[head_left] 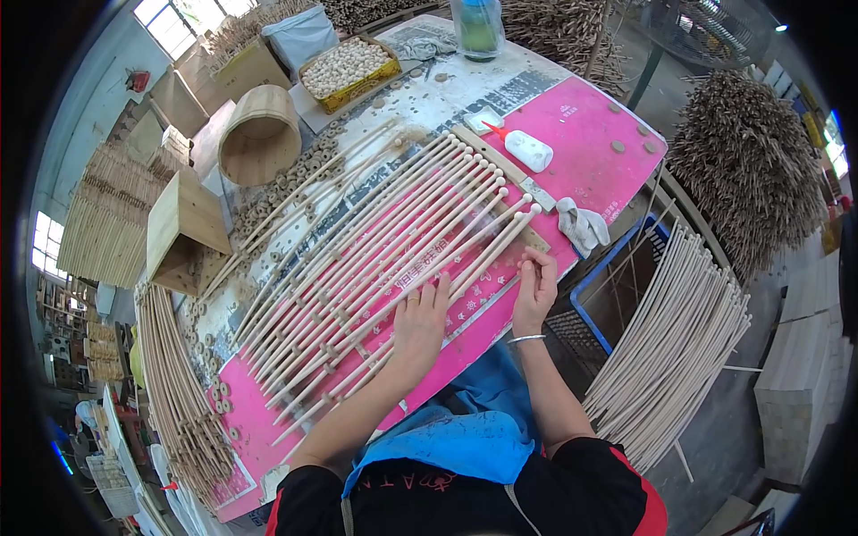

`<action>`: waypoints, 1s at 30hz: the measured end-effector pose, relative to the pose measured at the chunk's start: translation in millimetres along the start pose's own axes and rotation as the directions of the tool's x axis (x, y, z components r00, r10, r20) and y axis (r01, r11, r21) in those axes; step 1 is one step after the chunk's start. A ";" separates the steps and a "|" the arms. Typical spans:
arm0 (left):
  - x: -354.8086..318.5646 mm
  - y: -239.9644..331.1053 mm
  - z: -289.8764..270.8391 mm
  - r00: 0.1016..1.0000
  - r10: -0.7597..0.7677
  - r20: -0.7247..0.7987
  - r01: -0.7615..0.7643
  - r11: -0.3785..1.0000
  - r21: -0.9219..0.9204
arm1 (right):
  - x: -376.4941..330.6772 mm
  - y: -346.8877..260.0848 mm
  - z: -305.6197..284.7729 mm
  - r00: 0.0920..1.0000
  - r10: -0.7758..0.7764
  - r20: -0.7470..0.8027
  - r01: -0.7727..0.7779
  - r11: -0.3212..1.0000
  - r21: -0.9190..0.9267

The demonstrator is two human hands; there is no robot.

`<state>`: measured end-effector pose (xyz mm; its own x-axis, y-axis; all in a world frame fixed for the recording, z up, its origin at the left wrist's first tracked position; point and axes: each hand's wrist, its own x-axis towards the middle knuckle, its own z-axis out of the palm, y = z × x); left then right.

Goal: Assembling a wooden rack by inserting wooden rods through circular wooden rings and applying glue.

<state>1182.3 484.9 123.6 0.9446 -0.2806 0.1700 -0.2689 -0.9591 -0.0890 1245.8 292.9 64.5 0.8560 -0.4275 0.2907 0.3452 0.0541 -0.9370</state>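
Observation:
Slim wooden rods (393,259) lie side by side in a slanting row on a pink printed sheet (594,125). Round wooden balls (534,208) cap many of their upper right ends, and small wooden rings sit around or beside the rods toward the lower left. My left hand (422,326) rests across the nearest rods with its fingers stretched out. Beside the ball ends, at the table's near edge, my right hand (536,290) has its fingers curled together; whatever they hold is hidden. A white squeeze bottle (529,151) with a red nozzle lies beyond the row.
Loose wooden rings (304,174) cover the table's left side, near a round wooden tub (260,136) and a wooden box (188,232). A yellow crate (393,67) holds balls. Rod bundles stand left and right (670,330). A white cloth (583,227) lies by a blue-rimmed basket (590,286).

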 end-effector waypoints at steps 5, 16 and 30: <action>3.9 13.0 -15.8 0.998 0.002 -0.070 -0.017 0.977 -0.211 | 6.0 3.8 -4.1 0.997 -0.063 0.039 0.067 0.990 -0.122; -26.2 -71.8 -4.4 0.989 -0.143 -0.047 0.129 0.967 -0.221 | 9.0 -28.1 10.9 0.802 -0.275 0.530 0.531 0.736 -0.420; -28.1 -94.5 -25.1 0.979 -0.184 -0.088 0.150 0.941 -0.304 | 61.0 -5.9 59.4 0.466 -0.192 0.863 0.780 0.549 -0.299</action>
<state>1176.4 582.5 151.9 0.9578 -0.1013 0.2691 -0.1686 -0.9560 0.2402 1318.8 320.1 99.3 0.6652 0.5693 0.4832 0.7423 -0.5740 -0.3457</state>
